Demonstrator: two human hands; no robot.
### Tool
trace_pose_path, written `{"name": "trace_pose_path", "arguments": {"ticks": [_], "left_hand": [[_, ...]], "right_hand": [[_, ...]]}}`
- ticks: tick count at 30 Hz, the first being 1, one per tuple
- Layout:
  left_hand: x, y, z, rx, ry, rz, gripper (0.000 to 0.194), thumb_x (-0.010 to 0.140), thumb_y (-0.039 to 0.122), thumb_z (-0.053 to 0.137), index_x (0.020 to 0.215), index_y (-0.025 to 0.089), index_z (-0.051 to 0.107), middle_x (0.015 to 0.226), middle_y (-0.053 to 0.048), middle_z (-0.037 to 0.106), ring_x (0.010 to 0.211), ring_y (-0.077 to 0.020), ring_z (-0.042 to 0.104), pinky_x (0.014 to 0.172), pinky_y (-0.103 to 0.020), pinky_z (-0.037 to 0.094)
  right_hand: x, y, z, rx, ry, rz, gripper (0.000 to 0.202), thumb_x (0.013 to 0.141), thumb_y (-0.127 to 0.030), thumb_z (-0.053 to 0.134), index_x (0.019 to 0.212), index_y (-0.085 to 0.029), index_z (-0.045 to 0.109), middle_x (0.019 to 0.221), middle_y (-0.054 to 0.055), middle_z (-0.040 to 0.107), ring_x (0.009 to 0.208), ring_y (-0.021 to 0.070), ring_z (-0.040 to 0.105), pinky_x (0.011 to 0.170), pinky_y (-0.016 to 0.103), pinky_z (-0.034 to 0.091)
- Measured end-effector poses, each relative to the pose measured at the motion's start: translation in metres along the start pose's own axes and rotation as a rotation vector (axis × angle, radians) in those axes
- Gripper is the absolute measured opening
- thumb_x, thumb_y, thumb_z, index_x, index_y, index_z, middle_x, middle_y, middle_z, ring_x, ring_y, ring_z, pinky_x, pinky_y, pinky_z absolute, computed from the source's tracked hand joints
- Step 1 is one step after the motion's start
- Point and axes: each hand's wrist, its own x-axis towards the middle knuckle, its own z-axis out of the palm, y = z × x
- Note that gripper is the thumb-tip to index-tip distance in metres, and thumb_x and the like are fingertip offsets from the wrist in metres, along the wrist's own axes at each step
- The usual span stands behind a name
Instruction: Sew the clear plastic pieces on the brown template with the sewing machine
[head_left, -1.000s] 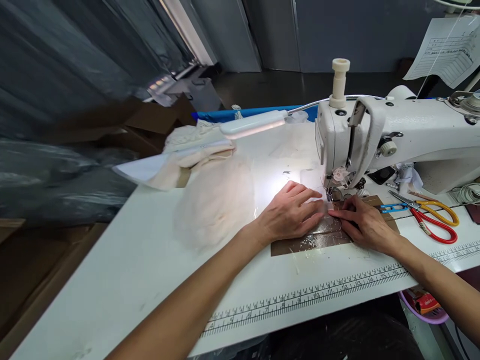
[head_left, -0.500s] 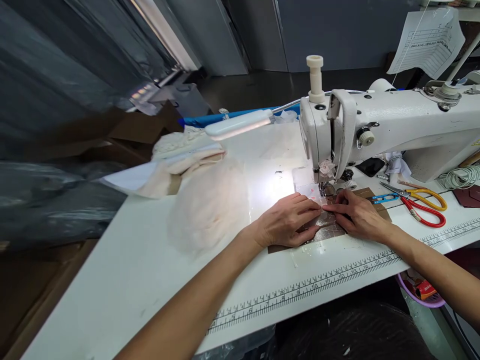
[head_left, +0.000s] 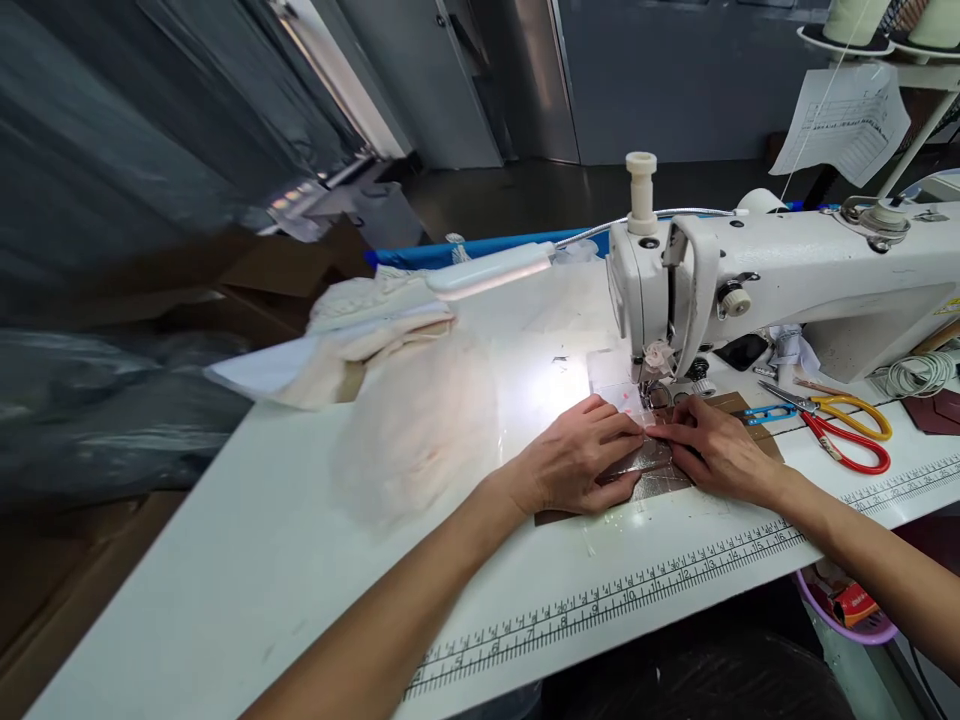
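In front of me a white sewing machine (head_left: 757, 290) stands on the table, its presser foot (head_left: 654, 394) low over a piece of shiny brown fabric (head_left: 667, 478). My left hand (head_left: 581, 455) lies on the fabric's left part, fingers bent and thumb tucked near its front edge, gripping it. From the right, my right hand (head_left: 716, 450) pinches the same piece close to the foot. The fingertips of both hands almost meet just in front of the needle area, and they hide part of the fabric. Under the fingers I cannot make out its folds.
Right of my right hand lie scissors (head_left: 844, 420) with red and yellow handles, and blue thread snips (head_left: 766, 413). Sheer pale fabric (head_left: 420, 440) spreads at left. A lamp (head_left: 491, 270) lights the work. A printed ruler (head_left: 600, 598) runs along the front edge.
My view has tilted up slightly, so the machine and table sit lower in the picture. Both hands keep nearly the same place on the fabric.
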Motion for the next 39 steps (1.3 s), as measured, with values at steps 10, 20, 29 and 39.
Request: {"name": "trace_pose_path", "arguments": {"ticks": [10, 20, 29, 39], "left_hand": [[-0.001, 0.001, 0.000, -0.022, -0.039, -0.078, 0.024, 0.082, 0.029, 0.049, 0.091, 0.017, 0.068, 0.091, -0.008, 0.067, 0.070, -0.0186, 0.052, 0.071, -0.037, 0.045], [-0.003, -0.002, 0.004, -0.020, -0.036, -0.108, 0.028, 0.081, 0.028, 0.051, 0.099, 0.014, 0.066, 0.100, -0.011, 0.066, 0.078, -0.0214, 0.056, 0.072, -0.038, 0.046], [-0.002, -0.002, 0.005, 0.024, -0.083, -0.169, 0.033, 0.085, 0.034, 0.049, 0.107, 0.013, 0.063, 0.102, -0.012, 0.064, 0.079, -0.0225, 0.056, 0.072, -0.041, 0.046], [0.000, -0.004, 0.006, 0.087, -0.116, -0.207, 0.036, 0.086, 0.039, 0.048, 0.104, 0.012, 0.063, 0.112, -0.015, 0.062, 0.087, -0.0245, 0.058, 0.078, -0.042, 0.047]], "right_hand": [[0.004, -0.005, -0.003, -0.082, -0.077, 0.017, 0.037, 0.094, -0.018, 0.048, 0.128, -0.023, 0.061, 0.102, 0.010, 0.058, 0.088, 0.0200, 0.059, 0.079, 0.036, 0.054], [0.014, -0.012, -0.007, -0.196, -0.170, 0.047, 0.041, 0.095, -0.017, 0.038, 0.131, -0.020, 0.056, 0.097, 0.012, 0.060, 0.075, 0.0201, 0.057, 0.063, 0.032, 0.051], [0.014, -0.009, -0.006, -0.143, -0.181, 0.074, 0.038, 0.098, -0.023, 0.036, 0.130, -0.019, 0.055, 0.099, 0.013, 0.060, 0.080, 0.0221, 0.059, 0.069, 0.036, 0.053], [0.015, -0.007, -0.005, -0.125, -0.194, 0.062, 0.038, 0.097, -0.023, 0.037, 0.130, -0.017, 0.055, 0.103, 0.015, 0.062, 0.082, 0.0226, 0.061, 0.067, 0.035, 0.051]]}}
